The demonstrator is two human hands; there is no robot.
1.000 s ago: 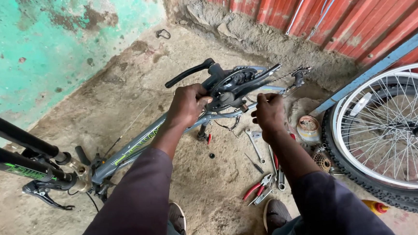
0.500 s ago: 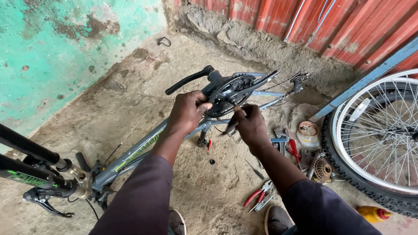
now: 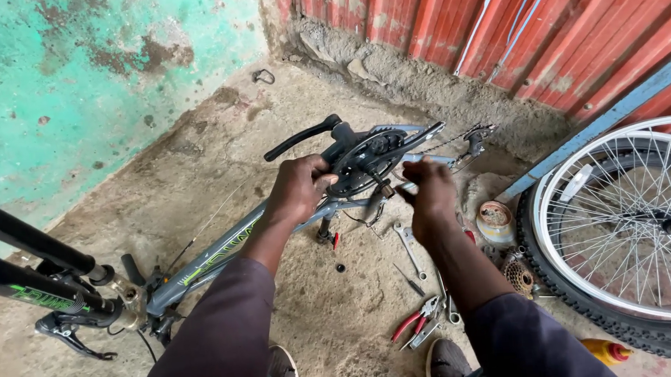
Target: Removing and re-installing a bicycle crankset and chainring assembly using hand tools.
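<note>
A grey bicycle frame (image 3: 223, 253) lies on the dirt floor (image 3: 194, 166), its black chainring (image 3: 365, 159) between the two hands. The left hand (image 3: 298, 189) is closed around the frame beside the chainring. The right hand (image 3: 430, 194) is curled closed just right of the chainring; what it grips cannot be told, with a spoked wheel (image 3: 633, 225) further right.

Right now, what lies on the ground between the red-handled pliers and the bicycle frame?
In the head view, a spanner and a thin dark tool lie on sandy ground between the pliers and the frame.
</note>
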